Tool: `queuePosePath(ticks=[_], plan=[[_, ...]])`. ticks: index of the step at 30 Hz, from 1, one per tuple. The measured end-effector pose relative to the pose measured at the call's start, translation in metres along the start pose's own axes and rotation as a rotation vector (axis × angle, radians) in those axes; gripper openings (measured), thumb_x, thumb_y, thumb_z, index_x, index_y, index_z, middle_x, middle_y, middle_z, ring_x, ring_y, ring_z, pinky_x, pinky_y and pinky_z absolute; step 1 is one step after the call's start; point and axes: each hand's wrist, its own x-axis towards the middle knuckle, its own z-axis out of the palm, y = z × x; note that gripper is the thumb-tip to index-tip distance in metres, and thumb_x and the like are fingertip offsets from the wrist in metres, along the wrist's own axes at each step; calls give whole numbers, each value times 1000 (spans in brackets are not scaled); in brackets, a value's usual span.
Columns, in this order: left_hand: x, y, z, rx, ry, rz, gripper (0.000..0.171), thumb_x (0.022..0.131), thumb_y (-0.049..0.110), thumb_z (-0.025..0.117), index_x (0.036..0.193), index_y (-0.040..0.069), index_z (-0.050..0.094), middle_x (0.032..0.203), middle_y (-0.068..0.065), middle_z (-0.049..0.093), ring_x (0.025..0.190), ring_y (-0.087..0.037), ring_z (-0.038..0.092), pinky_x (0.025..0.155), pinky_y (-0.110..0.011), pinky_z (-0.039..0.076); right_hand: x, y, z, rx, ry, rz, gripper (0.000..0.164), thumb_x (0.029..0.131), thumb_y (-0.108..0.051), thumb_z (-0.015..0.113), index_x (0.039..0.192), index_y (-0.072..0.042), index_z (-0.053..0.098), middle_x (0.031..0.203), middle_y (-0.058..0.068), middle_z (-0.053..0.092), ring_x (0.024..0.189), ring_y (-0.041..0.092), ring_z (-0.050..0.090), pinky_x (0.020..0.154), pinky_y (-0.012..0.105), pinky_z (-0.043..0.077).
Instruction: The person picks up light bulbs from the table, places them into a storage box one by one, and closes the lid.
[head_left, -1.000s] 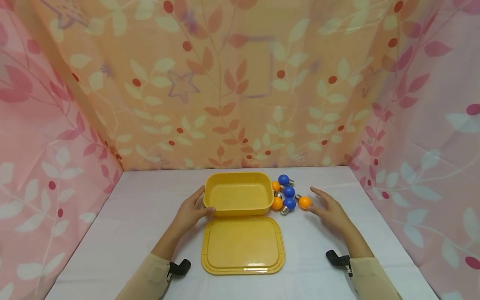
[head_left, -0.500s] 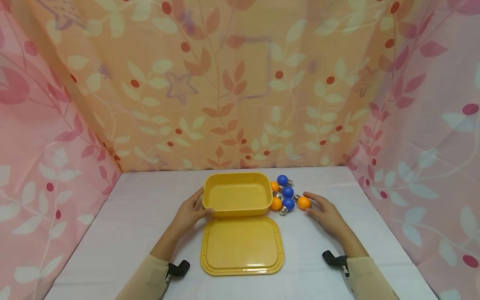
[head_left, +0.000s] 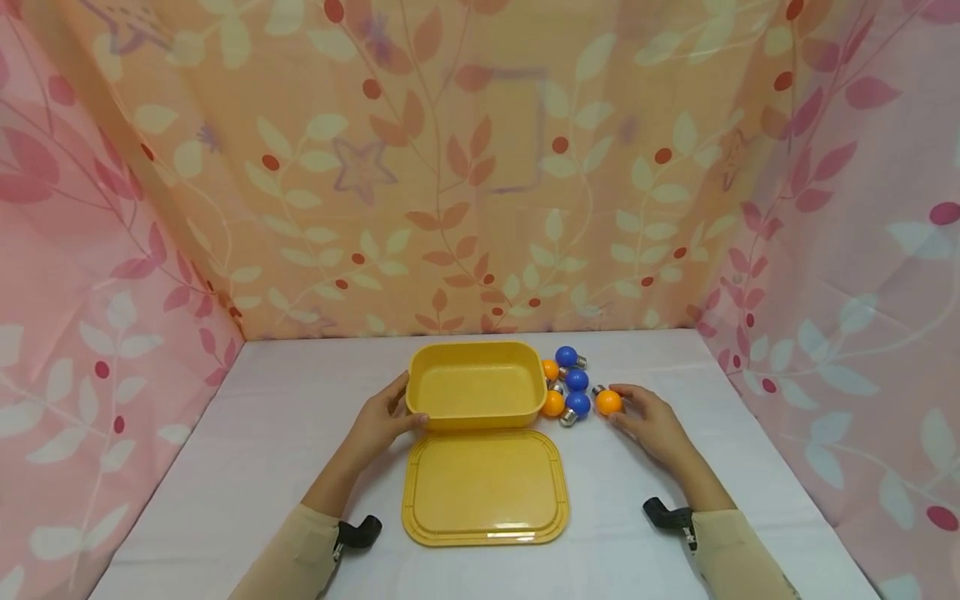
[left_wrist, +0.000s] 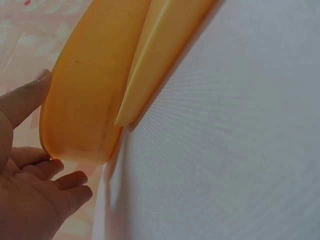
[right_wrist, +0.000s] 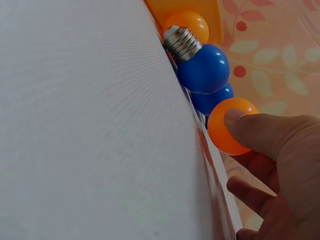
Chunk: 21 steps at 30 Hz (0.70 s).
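Note:
At the left end of a yellow plastic box (head_left: 476, 422), my left hand (head_left: 378, 423) grips the near corner, thumb on one side and fingers on the other. The box stands upright with its inside bare. My right hand (head_left: 654, 423) pinches an orange light bulb (head_left: 608, 403) between thumb and index finger, its metal screw base pointing toward the box. In the right wrist view the thumb presses on the orange bulb (right_wrist: 230, 137). Between that hand and the box lie several more bulbs, among them a blue bulb (head_left: 578, 405) and an orange bulb (head_left: 553, 404).
A yellow lid (head_left: 487, 487) lies flat in front of the box, right against its near side. White cloth covers the table (head_left: 300, 375). Patterned curtains (head_left: 450, 167) hang at the back and both sides.
My right hand's fingers have closed in on the nearest orange bulb and now pinch it. The left hand stays at the box, which has not moved.

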Motion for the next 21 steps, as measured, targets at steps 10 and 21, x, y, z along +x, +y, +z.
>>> queuePosePath(ticks=[10,21], plan=[[1,0,2,-2,6,-18,104,84,40,85,164,14,25,168,-9,27,153,-35,28,123,-49,31,-5,-21,-12,24,40,-3,52,94,-33,76,141,-18,59,148,14,55,145,43,38,118,72,25],[0,3,1,-20,2,-18,103,86,34,84,164,7,22,167,-11,28,152,-30,34,121,-44,35,11,-52,-32,-49,-8,-80,53,95,-34,75,142,-18,59,146,13,57,143,41,42,118,71,27]])
